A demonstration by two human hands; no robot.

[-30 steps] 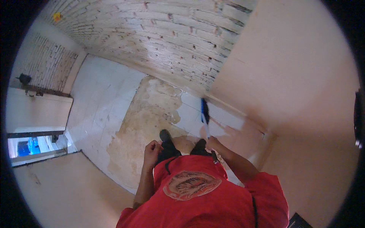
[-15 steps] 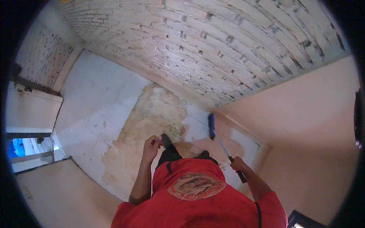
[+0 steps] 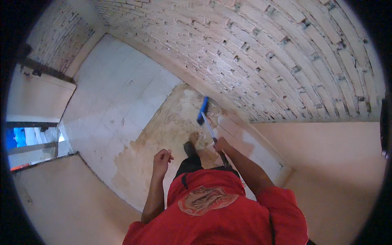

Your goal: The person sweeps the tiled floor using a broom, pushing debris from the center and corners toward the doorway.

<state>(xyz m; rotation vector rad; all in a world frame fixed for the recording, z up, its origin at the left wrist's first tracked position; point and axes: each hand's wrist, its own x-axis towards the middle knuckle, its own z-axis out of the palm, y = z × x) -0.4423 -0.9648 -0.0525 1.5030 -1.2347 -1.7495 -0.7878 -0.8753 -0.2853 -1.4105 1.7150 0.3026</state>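
My right hand [image 3: 221, 144] is wrapped round the black grip of a long-handled broom [image 3: 209, 125]. The broom's blue head rests on the far right part of a bare brownish patch [image 3: 153, 126] in the floor, close to the foot of the brick wall. In front of my body at the left, my left hand [image 3: 163, 157] hangs in the air over the same patch. Its fingers are loosely curled in and nothing shows in them. A dark shoe [image 3: 189, 148] stands on the patch between my hands.
White floor tiles [image 3: 118, 96] surround the bare patch. A whitish brick wall [image 3: 245, 53] runs along the far side and meets a plain wall [image 3: 322, 151] at the right. At the left are a pale panel [image 3: 38, 96], an opening with blue things [image 3: 19, 137] and a low wall [image 3: 69, 192].
My right hand has swung the broom forward and left, its head going from the tiles at the right onto the bare patch. My left hand stays raised, fingers curled. The view has turned slightly.
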